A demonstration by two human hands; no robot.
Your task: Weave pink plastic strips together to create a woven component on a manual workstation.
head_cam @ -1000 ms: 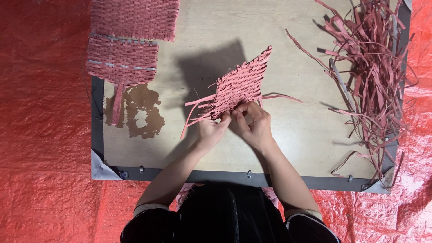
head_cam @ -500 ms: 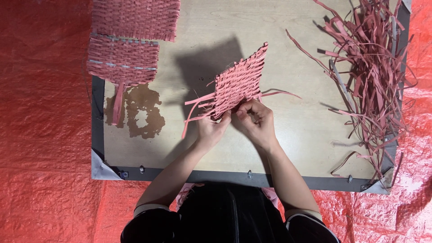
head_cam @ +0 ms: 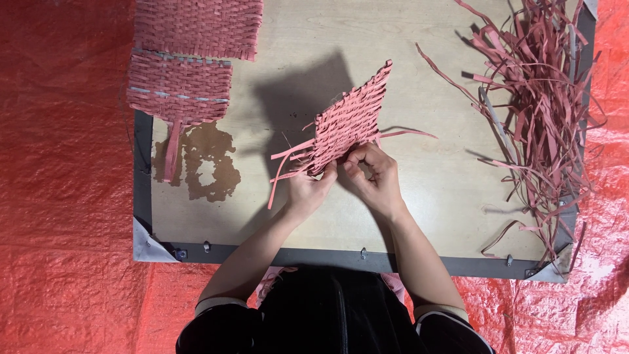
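Note:
A small woven mat of pink strips [head_cam: 350,121] is lifted above the wooden board [head_cam: 419,196], tilted, with loose strip ends trailing at its lower left and right. My left hand [head_cam: 313,190] pinches its lower edge from the left. My right hand [head_cam: 372,177] grips the same lower edge just to the right, fingers curled over the weave. The two hands touch each other at the mat's bottom corner.
A heap of loose pink strips [head_cam: 537,98] lies along the board's right side. Two finished woven mats [head_cam: 187,59] rest at the top left, one overlapping the other. A brown stain [head_cam: 206,167] marks the board's left part. Red sheeting [head_cam: 59,196] surrounds the board.
The mat has tipped slightly and shifted a little up and right in my hands. Both hands stay at its lower edge, fingers working the weave.

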